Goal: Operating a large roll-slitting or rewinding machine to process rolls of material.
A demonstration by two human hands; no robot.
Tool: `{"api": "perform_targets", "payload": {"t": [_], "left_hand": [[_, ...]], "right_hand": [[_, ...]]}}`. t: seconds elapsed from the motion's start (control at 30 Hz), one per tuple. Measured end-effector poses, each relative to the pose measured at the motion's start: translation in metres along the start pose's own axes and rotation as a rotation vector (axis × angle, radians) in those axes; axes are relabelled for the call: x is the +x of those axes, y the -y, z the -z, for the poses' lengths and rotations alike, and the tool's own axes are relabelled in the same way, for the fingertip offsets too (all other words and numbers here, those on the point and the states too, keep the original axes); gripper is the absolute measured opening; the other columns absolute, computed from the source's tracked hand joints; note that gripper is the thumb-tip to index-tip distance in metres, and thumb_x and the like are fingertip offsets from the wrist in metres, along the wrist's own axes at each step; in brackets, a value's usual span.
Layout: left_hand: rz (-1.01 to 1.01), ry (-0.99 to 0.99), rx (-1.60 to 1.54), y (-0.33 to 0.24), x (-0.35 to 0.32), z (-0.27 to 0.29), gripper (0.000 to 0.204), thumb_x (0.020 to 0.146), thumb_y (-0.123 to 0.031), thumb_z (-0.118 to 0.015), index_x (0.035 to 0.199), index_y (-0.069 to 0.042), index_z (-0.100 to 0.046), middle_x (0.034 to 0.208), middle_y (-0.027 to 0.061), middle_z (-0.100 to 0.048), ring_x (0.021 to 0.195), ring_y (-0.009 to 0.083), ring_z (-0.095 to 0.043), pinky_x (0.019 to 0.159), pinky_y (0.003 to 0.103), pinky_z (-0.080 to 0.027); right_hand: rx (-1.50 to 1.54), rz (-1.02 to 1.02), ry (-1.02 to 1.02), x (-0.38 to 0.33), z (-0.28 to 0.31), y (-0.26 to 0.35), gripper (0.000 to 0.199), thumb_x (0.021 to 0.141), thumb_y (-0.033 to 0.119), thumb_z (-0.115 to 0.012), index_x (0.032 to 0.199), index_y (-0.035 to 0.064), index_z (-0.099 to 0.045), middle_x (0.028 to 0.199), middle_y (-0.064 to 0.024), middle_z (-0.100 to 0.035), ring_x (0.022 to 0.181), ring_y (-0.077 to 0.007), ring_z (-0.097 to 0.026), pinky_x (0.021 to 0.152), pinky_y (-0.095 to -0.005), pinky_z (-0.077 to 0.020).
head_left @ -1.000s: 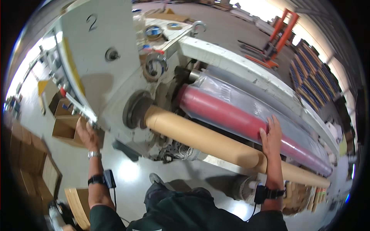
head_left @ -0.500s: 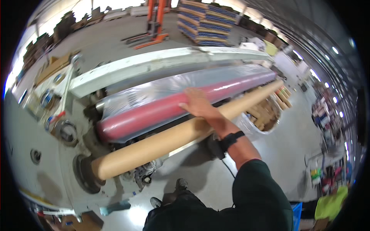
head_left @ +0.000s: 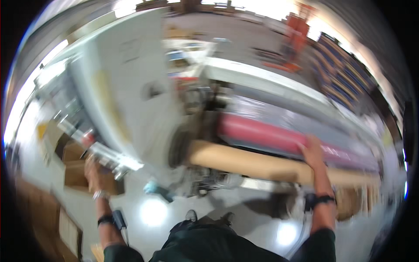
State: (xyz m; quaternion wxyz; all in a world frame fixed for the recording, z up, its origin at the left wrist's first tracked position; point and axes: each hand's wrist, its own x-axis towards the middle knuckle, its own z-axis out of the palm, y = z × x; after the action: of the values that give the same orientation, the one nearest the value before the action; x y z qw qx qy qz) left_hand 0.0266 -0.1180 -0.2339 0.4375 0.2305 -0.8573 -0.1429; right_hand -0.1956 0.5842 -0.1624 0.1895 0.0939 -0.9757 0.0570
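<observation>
My right hand [head_left: 313, 153] rests on the red roll [head_left: 257, 129], thumb apart from the fingers. Clear film [head_left: 279, 109] stretches behind that roll. In front of it runs a long tan cardboard tube [head_left: 244, 159], seated at its left end against a dark round hub [head_left: 178, 147]. Far out to the left, my left hand [head_left: 92, 172] is raised at a metal bar [head_left: 114, 156] that carries a red part [head_left: 88, 139]. Motion blur smears its fingers, and whether they touch the bar is unclear.
The machine's pale side panel [head_left: 142, 87] stands between my hands. Cardboard boxes [head_left: 74, 174] sit on the floor at the left. A white beam [head_left: 262, 76] crosses behind the rolls. Farther back are an orange pallet lifter [head_left: 297, 41] and a striped stack [head_left: 342, 70].
The view has swung left, bringing the side panel and metal bar into sight. My left hand has come into view at the bar. My right hand stays on the red roll.
</observation>
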Motion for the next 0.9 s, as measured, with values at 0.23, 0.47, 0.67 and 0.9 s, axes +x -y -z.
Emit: {"api": "perform_targets", "payload": {"t": [0.23,0.47,0.67,0.9], "left_hand": [[0.231,-0.212,-0.747,0.002,0.050,0.009,0.036,0.089,-0.010,-0.044,0.123,0.000,-0.048,0.124,0.0088,-0.050,0.117,0.0205,-0.045,0.098,0.033,-0.035],[0.066,-0.225,-0.696,-0.007,0.090,0.018,0.053,0.084,-0.007,-0.045,0.136,-0.004,-0.031,0.138,0.0133,-0.035,0.131,0.0245,-0.029,0.107,0.038,-0.021],[0.013,-0.248,-0.712,-0.023,0.109,0.010,0.062,0.080,-0.005,-0.046,0.138,-0.005,-0.026,0.136,0.0127,-0.036,0.128,0.0248,-0.033,0.106,0.037,-0.024],[-0.552,-0.288,-0.093,-0.011,0.110,0.029,0.050,0.084,-0.002,-0.051,0.131,0.000,-0.035,0.131,0.0183,-0.044,0.114,0.0285,-0.050,0.094,0.038,-0.042]], "right_hand": [[-0.136,-0.101,0.217,-0.002,-0.025,-0.024,0.070,0.088,0.045,-0.046,0.132,-0.0070,-0.032,0.135,-0.0261,-0.034,0.127,-0.0380,-0.031,0.107,-0.0431,-0.0218],[-0.135,-0.154,0.265,-0.005,-0.021,-0.020,0.071,0.088,0.046,-0.045,0.132,-0.0080,-0.030,0.137,-0.0251,-0.033,0.129,-0.0373,-0.028,0.108,-0.0424,-0.0205],[-0.130,-0.122,0.224,-0.015,-0.020,-0.031,0.070,0.088,0.046,-0.045,0.129,-0.0089,-0.035,0.134,-0.0268,-0.036,0.126,-0.0393,-0.031,0.106,-0.0439,-0.0220],[0.055,-0.198,0.178,-0.011,-0.029,-0.020,0.072,0.083,0.055,-0.049,0.126,-0.0025,-0.043,0.136,-0.0257,-0.034,0.129,-0.0382,-0.029,0.107,-0.0437,-0.0214]]}}
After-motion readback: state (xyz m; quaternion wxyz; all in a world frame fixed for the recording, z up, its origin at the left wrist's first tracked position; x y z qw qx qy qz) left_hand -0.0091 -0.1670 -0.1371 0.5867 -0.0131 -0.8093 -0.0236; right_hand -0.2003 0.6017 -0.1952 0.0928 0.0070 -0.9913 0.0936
